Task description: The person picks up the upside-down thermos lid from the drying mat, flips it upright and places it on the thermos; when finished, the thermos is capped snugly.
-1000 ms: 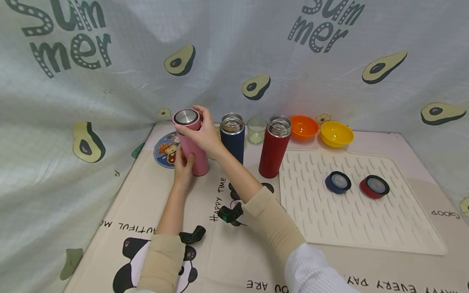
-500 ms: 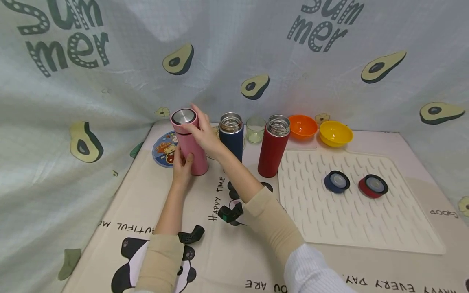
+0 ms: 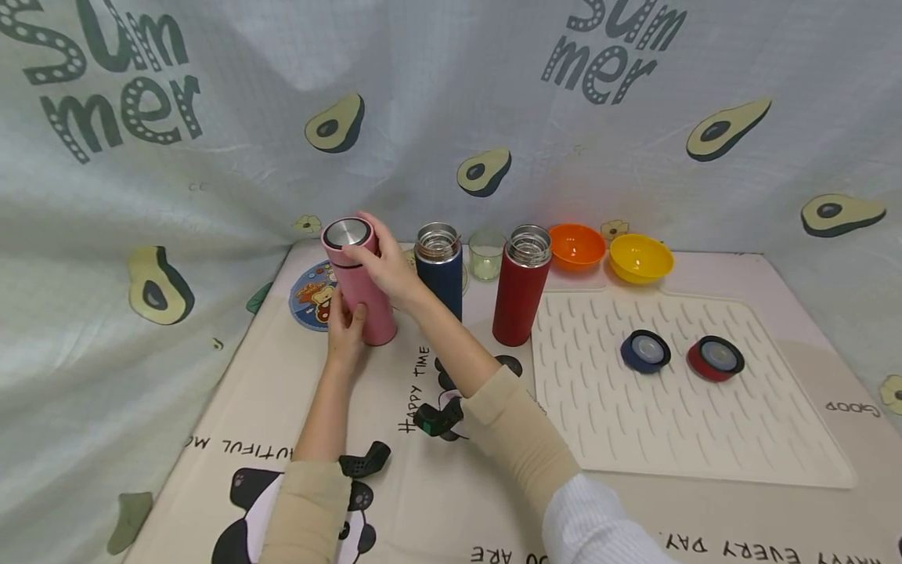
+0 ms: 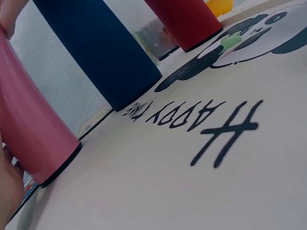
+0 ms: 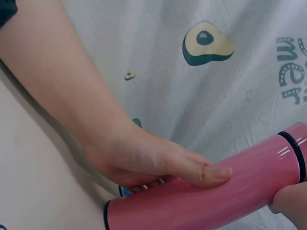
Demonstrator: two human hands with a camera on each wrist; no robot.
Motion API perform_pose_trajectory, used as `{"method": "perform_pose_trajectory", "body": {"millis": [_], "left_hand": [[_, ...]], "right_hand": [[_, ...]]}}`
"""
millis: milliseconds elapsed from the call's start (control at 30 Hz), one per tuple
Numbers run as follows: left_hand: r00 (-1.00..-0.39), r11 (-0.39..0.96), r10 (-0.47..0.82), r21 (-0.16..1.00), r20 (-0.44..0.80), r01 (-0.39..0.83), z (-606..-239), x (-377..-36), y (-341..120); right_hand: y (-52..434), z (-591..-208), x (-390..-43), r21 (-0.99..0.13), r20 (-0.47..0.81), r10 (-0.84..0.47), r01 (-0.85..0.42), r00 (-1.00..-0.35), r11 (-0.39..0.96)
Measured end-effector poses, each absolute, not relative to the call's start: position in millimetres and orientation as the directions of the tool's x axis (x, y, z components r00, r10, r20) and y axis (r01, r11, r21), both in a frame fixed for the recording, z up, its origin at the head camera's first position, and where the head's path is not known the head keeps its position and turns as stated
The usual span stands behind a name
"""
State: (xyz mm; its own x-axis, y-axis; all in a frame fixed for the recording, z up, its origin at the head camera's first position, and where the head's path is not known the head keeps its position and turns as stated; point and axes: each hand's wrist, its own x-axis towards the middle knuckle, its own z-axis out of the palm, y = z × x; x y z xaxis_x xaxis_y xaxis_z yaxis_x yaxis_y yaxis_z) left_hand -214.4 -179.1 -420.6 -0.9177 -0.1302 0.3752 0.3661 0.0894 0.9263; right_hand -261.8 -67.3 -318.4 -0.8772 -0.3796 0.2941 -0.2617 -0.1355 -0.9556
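A pink thermos (image 3: 370,305) stands at the left of the table with its lid (image 3: 348,233) on, a silver disc on top. My left hand (image 3: 345,333) grips its lower body, thumb along the near side. With the right hand (image 3: 390,266) I hold the lid from the right, thumb across its front and fingers behind. In the right wrist view the left hand (image 5: 158,160) wraps the pink body, and a dark ring marks the seam under the lid. To the right stand a lidless navy thermos (image 3: 440,274) and a lidless red thermos (image 3: 520,294).
A blue lid (image 3: 644,352) and a red lid (image 3: 715,359) lie on the cream ridged mat (image 3: 676,439) at right. Behind are a glass (image 3: 486,257), an orange bowl (image 3: 576,247) and a yellow bowl (image 3: 640,260). A round blue coaster (image 3: 306,301) lies left of the pink thermos.
Both hands keep their hold on the pink thermos. The right fingers have shifted slightly about the lid, and the head view has moved a little.
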Motion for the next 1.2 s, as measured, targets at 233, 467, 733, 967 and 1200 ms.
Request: {"method": "perform_pose_trajectory", "body": {"millis": [233,467,733,967,1200], "left_hand": [[-0.918,0.082,-0.118,0.925,0.378,0.371,-423.5,-214.6,-179.8],[-0.907,0.075,-0.122,0.915,0.403,0.396,-425.7,-214.5,-180.6],[-0.88,0.057,-0.13,0.89,0.456,0.452,-426.0,-217.2,-180.4],[-0.884,0.048,-0.133,0.894,0.447,0.445,-425.3,-219.8,-180.8],[-0.892,0.065,-0.124,0.901,0.434,0.429,-423.9,-217.9,-179.7]], "right_hand": [[-65.9,-314.4,-262.3,-0.957,0.278,-0.377,-0.288,-0.884,-0.03],[-65.6,-315.1,-263.9,-0.958,0.28,-0.402,-0.28,-0.872,-0.06],[-65.5,-309.2,-265.9,-0.962,0.232,-0.397,-0.271,-0.888,0.044],[-66.1,-308.3,-267.8,-0.944,0.258,-0.41,-0.319,-0.875,0.087],[-64.8,-311.7,-267.4,-0.965,0.248,-0.405,-0.262,-0.88,-0.021]]}}
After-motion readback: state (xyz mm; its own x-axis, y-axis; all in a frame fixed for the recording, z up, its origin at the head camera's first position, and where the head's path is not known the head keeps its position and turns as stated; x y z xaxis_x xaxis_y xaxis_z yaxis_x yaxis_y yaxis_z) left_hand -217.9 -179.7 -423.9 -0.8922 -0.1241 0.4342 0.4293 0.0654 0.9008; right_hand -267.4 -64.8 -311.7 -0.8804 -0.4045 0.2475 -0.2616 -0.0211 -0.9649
